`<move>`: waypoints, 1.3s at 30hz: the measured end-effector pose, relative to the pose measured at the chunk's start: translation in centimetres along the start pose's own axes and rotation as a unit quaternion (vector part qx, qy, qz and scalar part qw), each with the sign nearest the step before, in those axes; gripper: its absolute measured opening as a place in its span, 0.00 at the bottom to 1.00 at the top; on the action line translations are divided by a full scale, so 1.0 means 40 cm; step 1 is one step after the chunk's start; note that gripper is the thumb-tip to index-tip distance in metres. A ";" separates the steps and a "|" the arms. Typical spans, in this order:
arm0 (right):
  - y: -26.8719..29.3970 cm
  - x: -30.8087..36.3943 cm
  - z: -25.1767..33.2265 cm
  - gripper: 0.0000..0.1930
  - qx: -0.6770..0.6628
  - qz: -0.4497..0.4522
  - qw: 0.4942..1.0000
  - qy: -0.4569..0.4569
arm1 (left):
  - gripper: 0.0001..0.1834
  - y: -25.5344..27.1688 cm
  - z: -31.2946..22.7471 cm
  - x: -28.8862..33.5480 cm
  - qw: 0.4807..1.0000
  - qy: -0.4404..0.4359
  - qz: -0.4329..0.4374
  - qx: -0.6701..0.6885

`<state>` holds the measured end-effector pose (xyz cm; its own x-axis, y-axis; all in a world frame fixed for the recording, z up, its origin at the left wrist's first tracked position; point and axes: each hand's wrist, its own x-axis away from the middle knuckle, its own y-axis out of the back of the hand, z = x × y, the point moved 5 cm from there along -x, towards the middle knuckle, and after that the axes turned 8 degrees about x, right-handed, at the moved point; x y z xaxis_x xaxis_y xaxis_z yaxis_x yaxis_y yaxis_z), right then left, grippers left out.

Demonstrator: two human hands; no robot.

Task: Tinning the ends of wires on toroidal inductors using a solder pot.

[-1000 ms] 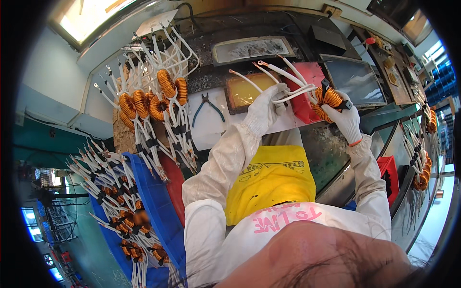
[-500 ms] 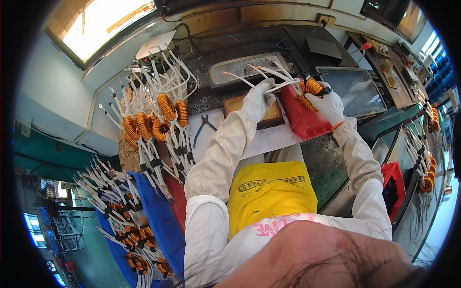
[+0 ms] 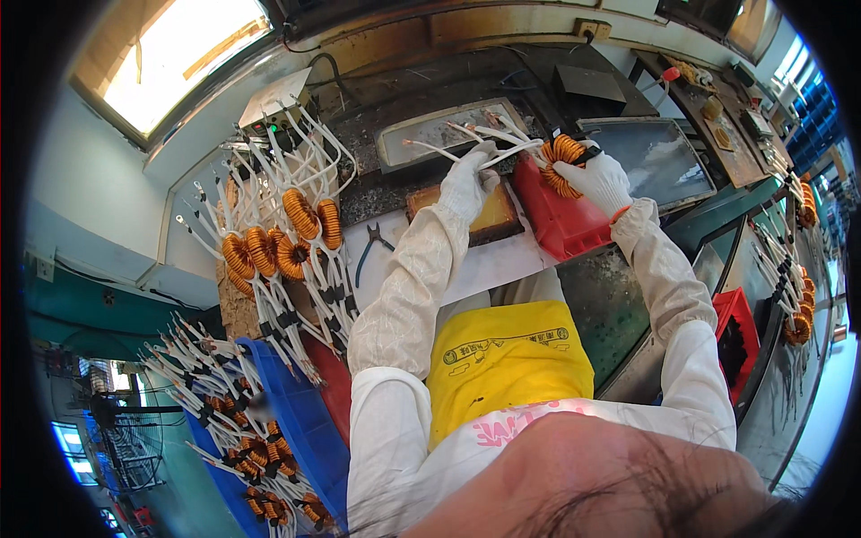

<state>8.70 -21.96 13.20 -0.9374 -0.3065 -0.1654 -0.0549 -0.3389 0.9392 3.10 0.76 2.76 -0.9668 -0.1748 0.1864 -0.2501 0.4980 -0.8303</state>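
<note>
My right hand (image 3: 604, 185), in a white knit glove, grips a ring coil (image 3: 558, 172) wound with copper-coloured wire. White insulated leads (image 3: 511, 156) run from the coil to the left, with bare copper ends spread over a metal-framed shallow pan (image 3: 409, 148). My gloved left hand (image 3: 465, 188) is closed around the leads partway along. Part of its grip is hidden behind the fingers. Just under the coil stands a red plastic bin (image 3: 574, 222). Below the left hand, a dark-framed tray (image 3: 490, 235) holds something amber.
Cutting pliers (image 3: 371, 247) lie on a white sheet left of my left forearm. Finished-looking coils (image 3: 301, 213) with leads are heaped at the left, above a blue crate (image 3: 300, 421) of more coils. A wide metal tray (image 3: 650, 157) sits right of the bin; more coils (image 3: 796, 327) lie far right.
The whole view has shifted slightly, so the bench things sit a little further left in the picture. Both hands keep their hold on the coil and its leads, with little movement over the bench.
</note>
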 end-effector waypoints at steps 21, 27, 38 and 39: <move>0.015 -0.052 0.035 0.33 0.067 0.107 0.992 -0.019 | 0.16 0.035 -0.002 -0.035 0.999 0.002 -0.020 0.033; -0.002 -0.075 0.027 0.34 0.076 0.109 0.991 -0.011 | 0.16 0.042 -0.002 -0.045 0.999 0.007 -0.017 0.050; 0.004 -0.081 0.025 0.34 0.082 0.135 0.987 -0.034 | 0.15 0.039 -0.002 -0.062 0.997 0.009 -0.028 0.076; 0.006 -0.080 0.027 0.34 0.081 0.134 0.987 -0.035 | 0.15 0.041 -0.002 -0.064 0.997 0.008 -0.028 0.076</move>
<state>11.31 -20.11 14.27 -0.9470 -0.3010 0.1124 0.1499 -0.1045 0.9832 5.17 2.10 0.98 -0.9524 -0.1841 0.2430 -0.2948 0.3529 -0.8880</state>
